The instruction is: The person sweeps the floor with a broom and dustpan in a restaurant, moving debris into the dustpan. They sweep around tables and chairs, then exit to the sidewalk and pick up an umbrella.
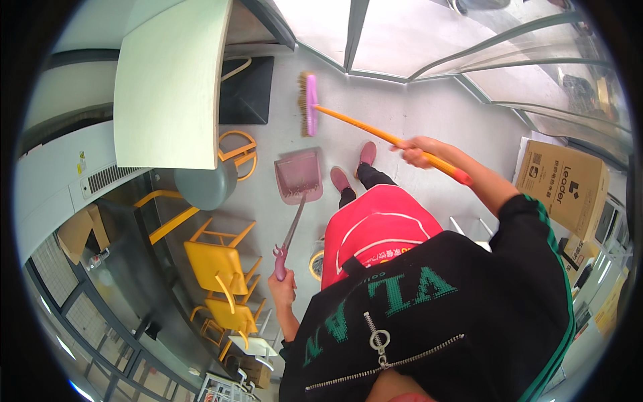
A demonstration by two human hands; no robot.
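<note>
My left hand [283, 287] is closed around the end of the handle of a long-handled pink dustpan [299, 171]. The pan lies on the grey floor ahead of my shoes, with small bits of debris in it. My right hand [418, 152] grips the orange pole of a broom [377, 131] near its red end cap. Its head [312, 105], pink with brownish bristles, is at the floor beyond the dustpan, apart from it, the bristles facing left. I wear a red apron [382, 221] over dark clothes.
Yellow chairs [216, 266] and a grey round stool [206, 185] stand at the left, below a pale panel [171, 90]. A black mat-like square [246, 90] lies beyond. Glass partitions [382, 40] edge the floor ahead; a cardboard box [562, 186] stands at the right.
</note>
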